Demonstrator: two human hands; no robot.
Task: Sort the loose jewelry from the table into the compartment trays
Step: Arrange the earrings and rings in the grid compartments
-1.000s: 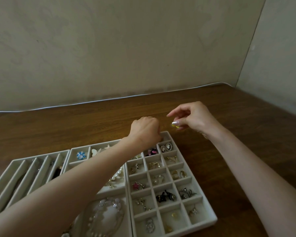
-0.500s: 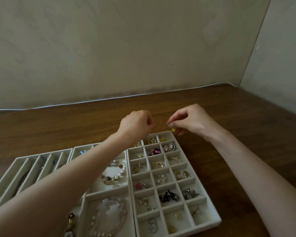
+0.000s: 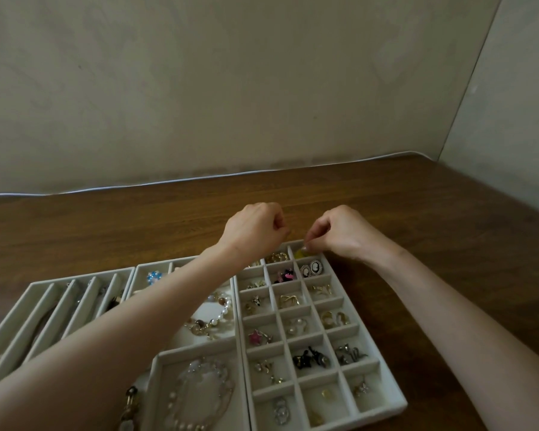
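A pale grid tray [image 3: 383, 371] holds earrings and small pieces in many small compartments. My right hand [image 3: 339, 233] hovers over its far right corner compartment, pinching a small yellow piece [image 3: 300, 253] between thumb and fingertips. My left hand [image 3: 255, 227] is curled into a loose fist just beyond the tray's far edge; whether it holds anything is hidden. To the left, a tray with larger compartments [image 3: 199, 346] contains pearl and bead bracelets, and a tray with long slots [image 3: 41, 309] holds chains.
The trays sit side by side on a brown wooden table [image 3: 417, 219]. A pale wall rises behind the table, and a second wall closes the right side. A white cable [image 3: 168, 181] runs along the table's back edge.
My right hand came down and left with the yellow piece to the tray's far right corner compartment. My left hand lifted from the tray's far edge and moved slightly away.
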